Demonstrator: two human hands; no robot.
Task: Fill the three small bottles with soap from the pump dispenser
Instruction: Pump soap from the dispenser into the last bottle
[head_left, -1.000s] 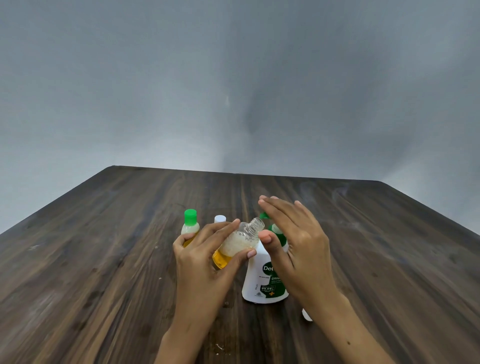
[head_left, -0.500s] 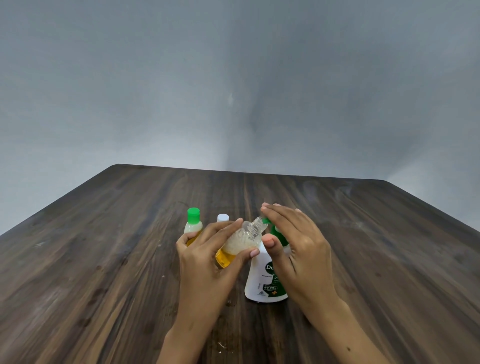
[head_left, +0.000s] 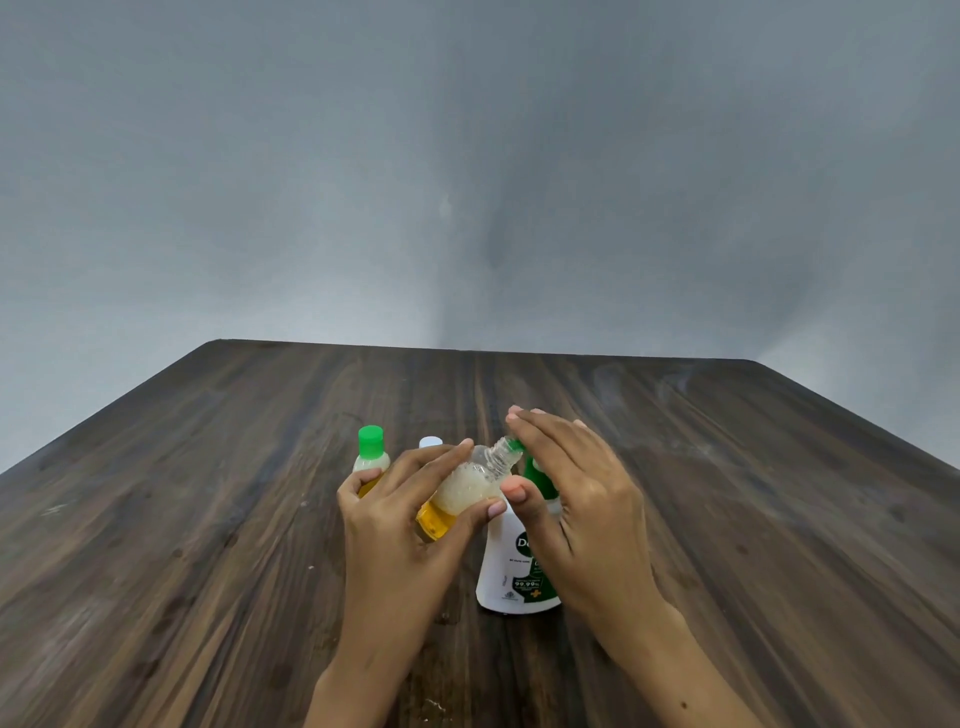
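My left hand (head_left: 400, 525) grips a small clear bottle (head_left: 462, 493), uncapped and tilted, with its neck at the green nozzle of the pump dispenser (head_left: 511, 566). The bottle holds yellow soap below and white foam above. My right hand (head_left: 571, 499) lies with straight fingers on top of the green pump head, which it mostly hides. Behind my left hand stand a second small bottle with a green cap (head_left: 371, 452) and a third with a white cap (head_left: 430, 442), mostly hidden.
All of this sits on a dark wooden table (head_left: 208, 519) whose far edge meets a plain grey wall. A few small specks lie on the wood near the front edge between my forearms.
My right hand has sunk a little on the pump head. The tilted bottle stays at the nozzle. The view has shifted slightly.
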